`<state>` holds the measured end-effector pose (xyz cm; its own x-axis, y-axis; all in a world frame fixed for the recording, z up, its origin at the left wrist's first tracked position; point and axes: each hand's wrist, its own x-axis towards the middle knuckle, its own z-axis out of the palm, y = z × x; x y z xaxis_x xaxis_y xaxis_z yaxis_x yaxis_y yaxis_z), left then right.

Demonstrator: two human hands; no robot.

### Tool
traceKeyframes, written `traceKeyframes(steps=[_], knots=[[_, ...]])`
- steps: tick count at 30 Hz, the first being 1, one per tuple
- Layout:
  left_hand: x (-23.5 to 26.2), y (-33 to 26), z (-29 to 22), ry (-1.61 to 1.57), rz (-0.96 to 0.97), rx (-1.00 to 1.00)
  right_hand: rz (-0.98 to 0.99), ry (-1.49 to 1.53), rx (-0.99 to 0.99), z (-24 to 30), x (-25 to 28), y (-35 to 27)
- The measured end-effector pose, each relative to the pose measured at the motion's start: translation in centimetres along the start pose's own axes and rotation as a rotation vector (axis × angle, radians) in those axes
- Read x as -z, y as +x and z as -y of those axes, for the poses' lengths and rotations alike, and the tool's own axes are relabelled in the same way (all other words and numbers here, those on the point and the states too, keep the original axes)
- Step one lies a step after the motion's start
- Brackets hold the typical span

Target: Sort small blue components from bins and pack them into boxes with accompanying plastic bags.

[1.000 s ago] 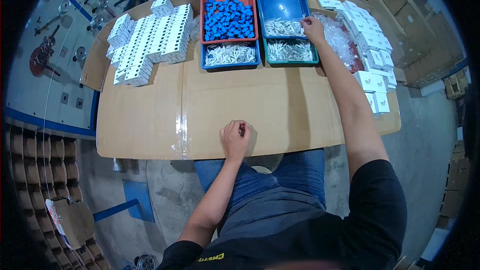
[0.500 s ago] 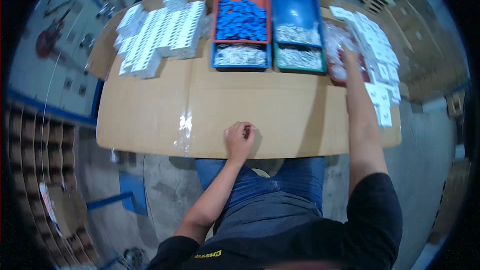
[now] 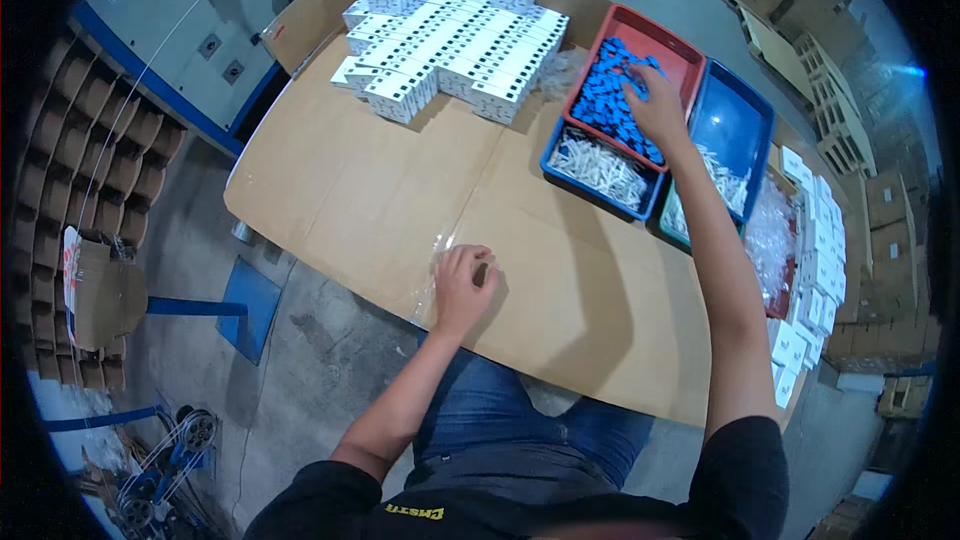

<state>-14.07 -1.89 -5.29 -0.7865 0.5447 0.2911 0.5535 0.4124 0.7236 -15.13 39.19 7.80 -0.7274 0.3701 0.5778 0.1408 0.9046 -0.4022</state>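
My right hand [image 3: 657,108] reaches over the red tray [image 3: 665,35], at the heap of small blue plastic pieces [image 3: 607,90]. Its thumb and fingers are apart, and nothing shows held between them. My left hand [image 3: 462,290] rests on the cardboard tabletop [image 3: 370,195] close to the front edge, fingers curled toward the thumb. Whatever it may hold is hidden inside the curl. In front of the red tray, a blue tray [image 3: 548,162] holds small white parts [image 3: 600,168].
Stacked white boxes [image 3: 450,40] fill the back left. To the right are a large blue tray [image 3: 735,105], a green tray [image 3: 672,225] partly behind my forearm, clear plastic bags [image 3: 768,240] in a dark red tray, and more white boxes [image 3: 820,250] along the edge.
My right hand has moved left from the clear bags to the blue pieces. My left hand stays near the front edge, its fingers a little looser. The whole view has turned.
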Motion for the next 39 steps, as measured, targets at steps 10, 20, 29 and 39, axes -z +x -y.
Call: traceKeyframes(steps=[10, 20, 29, 39], knots=[[0.3, 0.8, -0.8, -0.209, -0.057, 0.1, 0.204, -0.331, 0.23, -0.3, -18.5, 21.5], [1.5, 0.9, 0.2, -0.159, -0.004, 0.134, 0.182, -0.333, 0.199, -0.4, -24.9, 25.9], [1.1, 1.1, -0.1, -0.165, -0.007, 0.117, 0.106, -0.211, 0.033, 2.5, -18.6, 22.6], [-0.5, -0.3, 0.5, -0.376, -0.162, 0.161, 0.298, 0.308, 0.16, 15.0, -5.7, -15.0]])
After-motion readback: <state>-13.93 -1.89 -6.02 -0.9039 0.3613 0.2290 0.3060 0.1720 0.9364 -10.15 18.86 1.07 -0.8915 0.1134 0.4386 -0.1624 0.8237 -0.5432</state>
